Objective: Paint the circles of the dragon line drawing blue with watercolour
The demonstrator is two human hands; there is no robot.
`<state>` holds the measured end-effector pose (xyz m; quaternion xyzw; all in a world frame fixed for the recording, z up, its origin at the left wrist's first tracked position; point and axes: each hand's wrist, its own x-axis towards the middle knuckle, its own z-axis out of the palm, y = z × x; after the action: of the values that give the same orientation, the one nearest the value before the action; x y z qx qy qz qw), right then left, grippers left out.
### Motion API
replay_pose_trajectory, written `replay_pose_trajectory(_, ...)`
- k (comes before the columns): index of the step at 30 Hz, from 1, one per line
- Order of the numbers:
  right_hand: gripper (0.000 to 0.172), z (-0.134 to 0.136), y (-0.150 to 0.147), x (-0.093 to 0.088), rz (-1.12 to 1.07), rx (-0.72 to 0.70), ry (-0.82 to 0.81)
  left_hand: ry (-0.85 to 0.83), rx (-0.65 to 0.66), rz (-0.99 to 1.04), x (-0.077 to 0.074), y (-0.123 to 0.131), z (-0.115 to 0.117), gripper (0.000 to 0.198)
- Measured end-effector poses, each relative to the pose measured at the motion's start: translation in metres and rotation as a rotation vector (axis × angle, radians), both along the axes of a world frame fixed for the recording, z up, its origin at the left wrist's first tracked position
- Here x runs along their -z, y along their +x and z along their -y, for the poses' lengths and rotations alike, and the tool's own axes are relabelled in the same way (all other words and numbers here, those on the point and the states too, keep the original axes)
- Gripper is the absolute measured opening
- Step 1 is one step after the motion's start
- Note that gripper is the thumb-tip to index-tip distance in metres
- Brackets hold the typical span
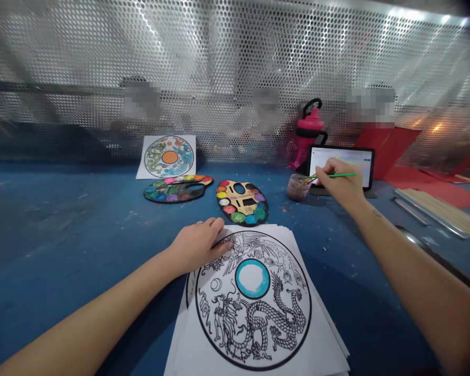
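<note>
Paintbrush [347, 175] points its handle right, nearly level, pinched in the right hand [342, 184]; left hand [198, 243] loosely open on paper [317, 337].

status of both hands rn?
Left hand: open, resting on the top-left part of the printed sheet, gripping nothing.
Right hand: closed on a green paintbrush, by the jar.

matt paper sheets [321, 344], shiny perforated metal screen [219, 62]
</note>
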<state>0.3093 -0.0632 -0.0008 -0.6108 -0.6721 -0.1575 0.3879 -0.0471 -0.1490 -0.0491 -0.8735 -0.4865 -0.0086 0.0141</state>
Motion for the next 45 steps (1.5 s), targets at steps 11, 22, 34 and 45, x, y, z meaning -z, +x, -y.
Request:
replay_pose_trajectory(11, 0.03, 0.026, -0.003, 0.013, 0.107, 0.033, 0.007, 0.008, 0.003, -0.001, 0.001, 0.0, -0.001, 0.035)
replay_pose_trajectory(22, 0.026, 0.048, -0.028, 0.001, -0.125, -0.113, 0.185, 0.007, 0.004, -0.016, 0.003, -0.001, -0.001, 0.035)
replay_pose_trajectory(34, 0.039, 0.062, -0.101, 0.021, -0.354, -0.575, -0.247, 0.043, 0.025, -0.018, 0.003, -0.002, -0.001, 0.034)
replay_pose_trajectory(45, 0.038, 0.062, -0.104, 0.028, -0.37, -0.653, -0.345, 0.046, 0.026, -0.01, 0.004, -0.002, 0.0, 0.034)
